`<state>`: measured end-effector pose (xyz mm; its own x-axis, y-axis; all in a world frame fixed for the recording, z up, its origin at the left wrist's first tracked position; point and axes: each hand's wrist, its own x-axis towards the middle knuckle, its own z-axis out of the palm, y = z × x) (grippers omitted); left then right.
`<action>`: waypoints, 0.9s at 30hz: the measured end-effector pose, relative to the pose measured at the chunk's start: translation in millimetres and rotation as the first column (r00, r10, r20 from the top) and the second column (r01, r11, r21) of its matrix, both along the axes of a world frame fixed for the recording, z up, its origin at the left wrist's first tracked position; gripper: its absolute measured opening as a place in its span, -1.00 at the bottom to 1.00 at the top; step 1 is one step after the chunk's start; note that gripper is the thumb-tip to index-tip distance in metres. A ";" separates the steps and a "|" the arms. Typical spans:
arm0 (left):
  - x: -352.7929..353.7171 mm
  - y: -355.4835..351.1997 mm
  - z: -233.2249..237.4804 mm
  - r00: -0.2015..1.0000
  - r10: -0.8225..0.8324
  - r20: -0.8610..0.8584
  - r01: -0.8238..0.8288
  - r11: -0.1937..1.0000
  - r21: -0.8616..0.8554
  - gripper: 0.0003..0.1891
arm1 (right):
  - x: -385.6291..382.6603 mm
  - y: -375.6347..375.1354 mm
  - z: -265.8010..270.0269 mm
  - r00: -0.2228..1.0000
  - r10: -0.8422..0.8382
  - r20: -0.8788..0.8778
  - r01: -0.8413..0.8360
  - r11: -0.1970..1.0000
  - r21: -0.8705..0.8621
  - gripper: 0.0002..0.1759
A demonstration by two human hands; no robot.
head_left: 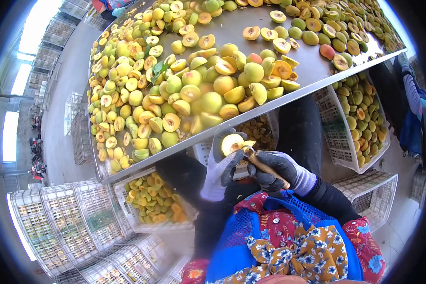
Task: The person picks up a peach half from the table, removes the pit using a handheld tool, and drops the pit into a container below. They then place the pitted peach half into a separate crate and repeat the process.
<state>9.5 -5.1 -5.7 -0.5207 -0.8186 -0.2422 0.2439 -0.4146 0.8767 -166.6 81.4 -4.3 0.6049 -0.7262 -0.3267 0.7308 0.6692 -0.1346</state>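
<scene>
In a grey and black glove, my left hand (222, 163) holds a cut yellow fruit (232, 144) just below the table's front edge. My right hand (275, 170), gloved alike, is closed round the wooden handle of a small tool (269, 169). The tool's metal tip is at the fruit's right side, beside a smaller yellow piece whose holding is unclear. Beyond both hands, many whole and halved yellow-green fruits (189, 93) lie on the metal table (251, 110).
Beneath the table, a crate of fruit halves (120, 201) stands at left and another crate of fruit (324, 113) at right. An empty-looking crate (388, 194) sits below that one. White crates (71, 206) are stacked at lower left. Another person's sleeve (412, 94) shows at far right.
</scene>
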 end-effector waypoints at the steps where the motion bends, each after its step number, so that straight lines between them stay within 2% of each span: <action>1: -1.5 5.0 -0.8 0.999 0.024 0.049 -0.023 0.999 -0.022 -0.42 | -0.2 2.4 -0.4 1.000 0.008 -0.016 -0.008 1.000 0.006 -0.53; 3: -1.0 9.4 -12.1 0.988 0.041 0.152 -0.012 0.982 -0.188 -0.45 | 3.8 2.7 13.8 0.910 0.076 -0.408 -0.127 0.987 -0.099 -0.56; 4: -0.8 11.6 -17.4 0.977 0.061 0.203 -0.004 0.963 -0.268 -0.46 | 6.2 0.5 24.5 0.894 0.046 -0.445 -0.109 0.987 -0.118 -0.60; 6: 2.0 14.8 -13.3 0.993 0.092 0.069 -0.086 0.993 -0.084 -0.42 | 8.1 0.5 30.8 0.808 -0.027 -0.589 -0.062 0.989 -0.131 -0.61; 7: 2.8 15.8 -5.1 0.987 0.068 -0.148 -0.074 0.997 -0.035 -0.46 | 9.2 1.1 33.2 0.756 -0.059 -0.652 -0.043 0.989 -0.140 -0.61; 8: 6.6 16.0 -16.1 0.972 0.102 -0.210 -0.098 0.995 0.032 -0.49 | 6.1 2.4 35.2 0.664 -0.112 -0.740 -0.105 0.965 -0.240 -0.63; 9: 8.0 15.8 -23.6 0.953 0.140 -0.268 -0.117 0.988 0.101 -0.46 | 7.3 4.0 28.4 0.484 -0.234 -0.843 -0.201 0.908 -0.367 -0.64; 10: 9.7 18.0 -27.5 0.958 0.144 -0.247 -0.120 0.986 0.113 -0.45 | 10.5 5.8 16.6 0.293 -0.373 -0.880 -0.318 0.830 -0.458 -0.66; 11: 10.0 19.8 -29.2 0.963 0.146 -0.225 -0.120 0.985 0.126 -0.43 | 13.5 8.2 10.1 0.104 -0.517 -0.850 -0.447 0.739 -0.504 -0.67; 12: 9.8 22.7 -29.9 0.968 0.147 -0.205 -0.119 0.983 0.140 -0.39 | 15.0 8.6 16.3 0.012 -0.486 -0.874 -0.561 0.721 -0.408 -0.67; 15: 6.4 33.8 -28.2 0.987 0.156 0.034 -0.155 0.987 -0.034 -0.36 | 22.4 9.9 21.7 -0.098 -0.506 -0.857 -0.640 0.691 -0.336 -0.63; 16: 3.9 36.3 -20.9 0.973 0.196 0.124 -0.187 0.979 -0.084 -0.41 | 25.0 11.9 18.7 -0.126 -0.566 -0.814 -0.649 0.668 -0.364 -0.63; 19: 3.8 37.0 -10.0 0.956 0.169 0.242 -0.135 0.979 -0.153 -0.42 | 28.5 15.8 16.8 -0.167 -0.631 -0.758 -0.694 0.621 -0.364 -0.64; 22: 1.2 42.3 -13.9 0.937 0.260 0.232 -0.206 0.950 -0.233 -0.45 | 33.6 19.1 12.9 -0.209 -0.682 -0.700 -0.703 0.603 -0.377 -0.64; 25: -0.1 45.7 -15.2 0.916 0.326 0.232 -0.265 0.929 -0.259 -0.49 | 32.7 20.6 11.8 -0.150 -0.632 -0.760 -0.702 0.610 -0.369 -0.63; 27: -1.6 45.7 -13.0 0.922 0.313 0.228 -0.285 0.947 -0.146 -0.52 | 31.7 21.2 16.3 -0.107 -0.540 -0.835 -0.689 0.645 -0.330 -0.62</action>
<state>7.9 40.6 -18.7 -0.1833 -0.9552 -0.2325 0.1143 -0.2556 0.9600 -134.9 102.6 12.0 0.2017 -0.9719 -0.1214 -0.6354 -0.0355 -0.7713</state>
